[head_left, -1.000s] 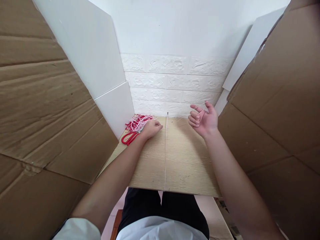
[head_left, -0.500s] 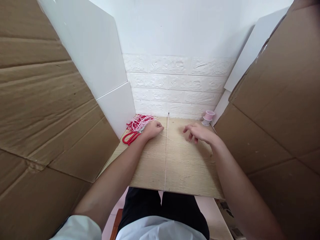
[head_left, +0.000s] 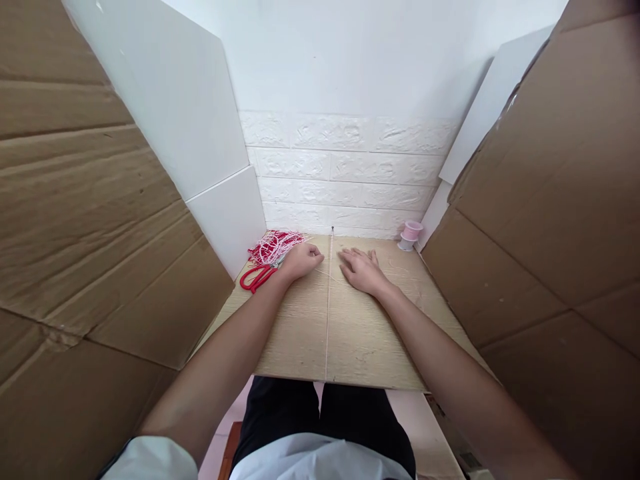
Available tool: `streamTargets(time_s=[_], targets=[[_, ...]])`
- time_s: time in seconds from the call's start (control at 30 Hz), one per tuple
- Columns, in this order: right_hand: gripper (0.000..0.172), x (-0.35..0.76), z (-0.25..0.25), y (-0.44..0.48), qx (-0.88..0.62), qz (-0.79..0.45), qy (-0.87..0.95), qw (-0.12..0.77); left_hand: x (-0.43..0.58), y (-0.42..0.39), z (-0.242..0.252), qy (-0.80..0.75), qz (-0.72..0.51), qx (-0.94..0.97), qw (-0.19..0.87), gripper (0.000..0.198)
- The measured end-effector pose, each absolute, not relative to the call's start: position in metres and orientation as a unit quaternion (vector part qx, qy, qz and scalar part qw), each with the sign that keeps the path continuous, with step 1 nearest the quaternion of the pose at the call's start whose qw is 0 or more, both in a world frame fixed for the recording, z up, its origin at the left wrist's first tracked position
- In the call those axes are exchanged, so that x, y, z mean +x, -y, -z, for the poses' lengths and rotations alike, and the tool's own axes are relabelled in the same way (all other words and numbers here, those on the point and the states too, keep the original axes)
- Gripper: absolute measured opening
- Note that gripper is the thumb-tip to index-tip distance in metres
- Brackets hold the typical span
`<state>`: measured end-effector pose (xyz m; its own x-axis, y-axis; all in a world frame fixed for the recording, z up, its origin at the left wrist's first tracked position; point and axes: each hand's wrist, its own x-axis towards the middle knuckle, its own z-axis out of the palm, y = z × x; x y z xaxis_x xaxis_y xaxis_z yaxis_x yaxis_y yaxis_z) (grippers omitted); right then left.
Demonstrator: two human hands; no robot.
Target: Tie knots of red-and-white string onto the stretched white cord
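Note:
A taut pale cord (head_left: pixel 328 320) runs down the middle of the wooden board, from a small dark peg (head_left: pixel 333 229) at the wall to the near edge. Just left of it, my left hand (head_left: pixel 303 260) is closed in a pinch. A thin pale thread (head_left: pixel 323 271) comes out by those fingers and crosses the cord. My right hand (head_left: pixel 363 270) lies palm down to the right of the cord, fingers spread, with its fingertips close to the cord. Whether anything is under that palm is hidden. Red-handled scissors (head_left: pixel 257 277) lie beside my left wrist.
A pile of red and white strings (head_left: pixel 275 247) sits at the board's back left corner. Pink and white spools (head_left: pixel 411 233) are stacked at the back right. Cardboard walls (head_left: pixel 125 220) flank both sides, and a white brick-patterned wall (head_left: pixel 345 163) closes off the back.
My right hand has moved left and down onto the board, close to the cord, its fingers flattening out. The left hand keeps its pinch beside the cord. The view has shifted slightly.

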<state>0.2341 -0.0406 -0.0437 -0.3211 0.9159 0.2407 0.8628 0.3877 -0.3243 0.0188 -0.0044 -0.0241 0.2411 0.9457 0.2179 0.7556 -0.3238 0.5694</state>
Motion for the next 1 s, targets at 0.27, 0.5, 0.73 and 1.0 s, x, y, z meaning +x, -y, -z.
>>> streamTargets(time_s=[0.27, 0.5, 0.73, 1.0], targets=[[0.027, 0.239, 0.038, 0.041, -0.579, -0.075, 0.778, 0.232, 0.028, 0.017, 0.013, -0.566, -0.270, 0.769, 0.121, 0.024], [0.015, 0.237, 0.048, 0.034, -0.649, -0.065, 0.709, 0.267, 0.032, 0.020, 0.007, -0.479, -0.259, 0.815, 0.198, 0.025], [0.012, 0.235, 0.043, 0.037, -0.615, -0.051, 0.734, 0.282, 0.027, 0.020, 0.004, -0.425, -0.202, 0.828, 0.304, 0.031], [0.015, 0.228, 0.027, 0.050, -0.515, -0.171, 0.737, 0.403, 0.027, 0.020, 0.004, -0.410, -0.181, 0.826, 0.340, 0.029]])
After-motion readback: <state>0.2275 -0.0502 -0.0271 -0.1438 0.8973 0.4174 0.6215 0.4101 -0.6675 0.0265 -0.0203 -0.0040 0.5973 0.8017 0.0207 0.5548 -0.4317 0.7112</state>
